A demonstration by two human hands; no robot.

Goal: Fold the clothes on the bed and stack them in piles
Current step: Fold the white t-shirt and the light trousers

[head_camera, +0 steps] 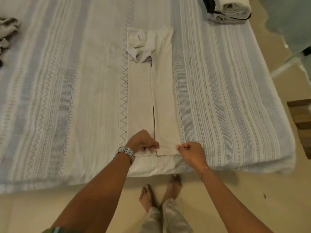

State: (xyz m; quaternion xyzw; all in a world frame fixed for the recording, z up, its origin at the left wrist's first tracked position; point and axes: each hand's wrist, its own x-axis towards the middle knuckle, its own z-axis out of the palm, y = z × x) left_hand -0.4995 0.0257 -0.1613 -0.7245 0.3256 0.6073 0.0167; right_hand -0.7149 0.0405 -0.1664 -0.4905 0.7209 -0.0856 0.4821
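Observation:
A cream garment (151, 91) lies flat on the bed as a long narrow strip, its two sides folded in to meet along the middle, its collar end bunched at the far end. My left hand (143, 142), with a metal watch on the wrist, pinches the near hem at the left of the right-hand flap. My right hand (191, 152) pinches the same hem at its right corner. Both hands are at the bed's near edge.
The bed (67, 98) has a white and pale blue striped cover. A stack of folded clothes (230, 10) sits at the far right corner. Crumpled unfolded clothes (8, 31) lie at the far left. Bare feet (159, 190) stand on the beige floor below.

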